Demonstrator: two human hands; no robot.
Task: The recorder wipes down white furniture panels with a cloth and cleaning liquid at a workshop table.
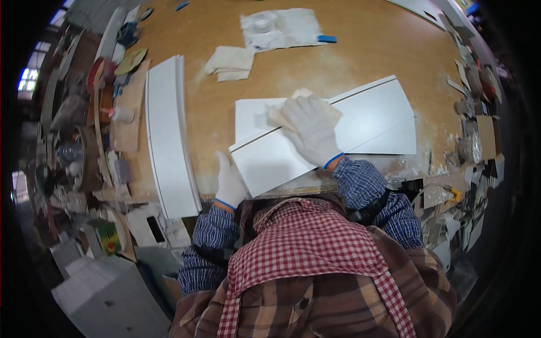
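My right hand (313,127), in a white glove with a blue cuff edge, presses a folded cream cloth (329,111) onto a smooth white panel (282,163). This panel has a dark groove along its far edge and lies slanted across the table. Beneath it, other white panel pieces (251,115) stick out. At the panel's near left end, my gloved left hand (231,183) holds the edge. Its thumb points up beside the panel, while the other fingers are hidden at or under the edge.
A stack of long white panels (167,135) lies left on the wooden table (208,112). Farther off are a folded cloth (231,62), a white sheet (298,28) bearing a round roll, and a blue block (327,39). Clutter lines both sides; a white cabinet (115,298) stands lower left.
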